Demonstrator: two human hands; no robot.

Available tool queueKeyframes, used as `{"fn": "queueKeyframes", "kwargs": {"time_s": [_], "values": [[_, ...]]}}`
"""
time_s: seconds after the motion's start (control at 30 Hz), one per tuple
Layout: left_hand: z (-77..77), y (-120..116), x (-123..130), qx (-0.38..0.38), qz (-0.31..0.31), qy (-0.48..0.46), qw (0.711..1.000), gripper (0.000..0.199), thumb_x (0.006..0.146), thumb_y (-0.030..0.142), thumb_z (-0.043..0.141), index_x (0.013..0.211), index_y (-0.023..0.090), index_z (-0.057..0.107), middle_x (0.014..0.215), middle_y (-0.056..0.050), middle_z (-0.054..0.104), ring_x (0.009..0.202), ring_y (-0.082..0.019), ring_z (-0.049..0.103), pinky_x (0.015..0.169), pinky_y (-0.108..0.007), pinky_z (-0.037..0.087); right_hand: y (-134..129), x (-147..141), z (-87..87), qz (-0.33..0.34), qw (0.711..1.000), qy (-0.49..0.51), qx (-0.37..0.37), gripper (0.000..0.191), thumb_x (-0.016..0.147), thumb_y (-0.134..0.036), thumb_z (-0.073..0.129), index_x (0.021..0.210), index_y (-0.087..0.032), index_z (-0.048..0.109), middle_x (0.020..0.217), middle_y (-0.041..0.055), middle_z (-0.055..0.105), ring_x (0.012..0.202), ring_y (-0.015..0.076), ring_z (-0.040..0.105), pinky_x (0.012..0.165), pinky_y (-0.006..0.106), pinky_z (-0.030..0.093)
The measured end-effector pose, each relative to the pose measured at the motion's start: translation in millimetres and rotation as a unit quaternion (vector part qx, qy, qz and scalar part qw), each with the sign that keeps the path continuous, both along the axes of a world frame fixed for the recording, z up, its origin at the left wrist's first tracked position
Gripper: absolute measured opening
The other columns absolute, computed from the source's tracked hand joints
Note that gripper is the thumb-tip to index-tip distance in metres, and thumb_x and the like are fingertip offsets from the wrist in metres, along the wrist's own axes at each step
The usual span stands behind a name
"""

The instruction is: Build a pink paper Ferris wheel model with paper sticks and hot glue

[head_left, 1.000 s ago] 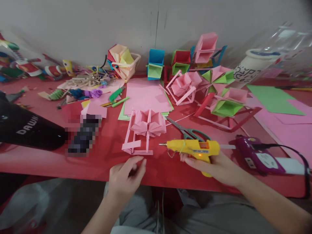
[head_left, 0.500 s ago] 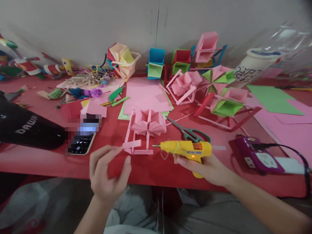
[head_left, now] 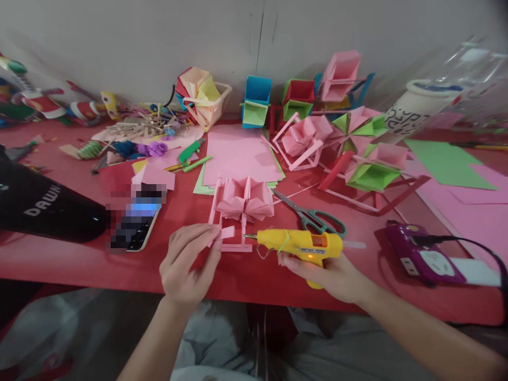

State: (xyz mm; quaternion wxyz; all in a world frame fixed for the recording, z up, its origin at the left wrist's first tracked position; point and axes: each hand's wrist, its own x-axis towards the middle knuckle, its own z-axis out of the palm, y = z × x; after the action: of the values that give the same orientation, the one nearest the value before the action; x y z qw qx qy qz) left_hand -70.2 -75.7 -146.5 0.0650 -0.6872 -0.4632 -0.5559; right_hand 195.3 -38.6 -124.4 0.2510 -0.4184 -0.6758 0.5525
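Between thumb and fingertips, my left hand point(head_left: 190, 256) pinches a small pink paper strip point(head_left: 227, 232). My right hand point(head_left: 323, 272) is wrapped round the handle of a yellow hot glue gun point(head_left: 299, 243), whose orange light glows. The gun's metal nozzle points left, close to the strip's free end. Just behind both hands, a pink folded-paper wheel point(head_left: 246, 198) sits in a frame of rolled pink paper point(head_left: 236, 247) on the red table. Part of that frame is hidden by my left hand and the strip. Green-handled scissors point(head_left: 317, 219) lie behind the glue gun.
To the left are a phone point(head_left: 138, 222) and a black tumbler point(head_left: 51, 201). A paper stack point(head_left: 240, 153) and a green craft knife point(head_left: 190, 152) lie behind. Several finished paper wheels point(head_left: 304, 137) stand right of the stack. A purple power socket point(head_left: 423, 254) with a cable sits at right.
My left hand has moved right and slightly up, closing its thumb on the strip and bringing it nearer the nozzle. The glue gun has shifted a little to the left.
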Motion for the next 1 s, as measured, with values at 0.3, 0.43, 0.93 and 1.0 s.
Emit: {"fn": "queueKeyframes", "kwargs": {"time_s": [0.3,0.43,0.93,1.0], "values": [[1.9,1.5,0.6,0.004,0.003,0.018,1.000,0.036,0.079,-0.004,0.070,0.111,0.013,0.071,0.099,-0.010,0.075,0.091,-0.022,0.070,0.082,-0.038,0.056,-3.3,-16.2,12.1,-0.023,0.997,-0.008,0.070,0.013,0.086,-0.034,0.066,0.081,-0.023,0.062,0.072,0.0012,0.065,0.061,0.0157,0.060,0.054,0.027,0.052],[-0.4,1.7,0.8,0.001,-0.001,0.016,1.000,0.036,0.080,-0.003,0.069,0.112,0.014,0.070,0.100,-0.009,0.075,0.091,-0.022,0.069,0.082,-0.037,0.055,-1.4,-20.0,15.9,0.040,0.977,0.028,0.205,0.015,0.083,-0.014,0.063,0.074,-0.022,0.054,0.071,-0.0010,0.059,0.062,0.0123,0.056,0.059,0.025,0.049],[-1.9,1.9,0.2,-0.010,-0.005,0.004,1.000,0.034,0.084,0.002,0.066,0.114,0.017,0.067,0.099,-0.008,0.075,0.092,-0.021,0.070,0.083,-0.038,0.055,0.5,-26.5,19.5,0.071,0.964,0.064,0.250,0.012,0.083,-0.014,0.060,0.076,-0.023,0.054,0.072,0.0001,0.059,0.064,0.0140,0.056,0.061,0.027,0.048],[-2.3,1.8,0.5,-0.011,-0.007,0.000,1.000,0.033,0.085,0.003,0.066,0.114,0.018,0.067,0.099,-0.007,0.074,0.092,-0.021,0.070,0.084,-0.038,0.055,-1.8,-27.7,22.1,0.041,0.986,0.043,0.155,0.017,0.087,-0.019,0.060,0.072,-0.023,0.052,0.066,-0.0020,0.054,0.057,0.0123,0.052,0.053,0.025,0.046]]}}
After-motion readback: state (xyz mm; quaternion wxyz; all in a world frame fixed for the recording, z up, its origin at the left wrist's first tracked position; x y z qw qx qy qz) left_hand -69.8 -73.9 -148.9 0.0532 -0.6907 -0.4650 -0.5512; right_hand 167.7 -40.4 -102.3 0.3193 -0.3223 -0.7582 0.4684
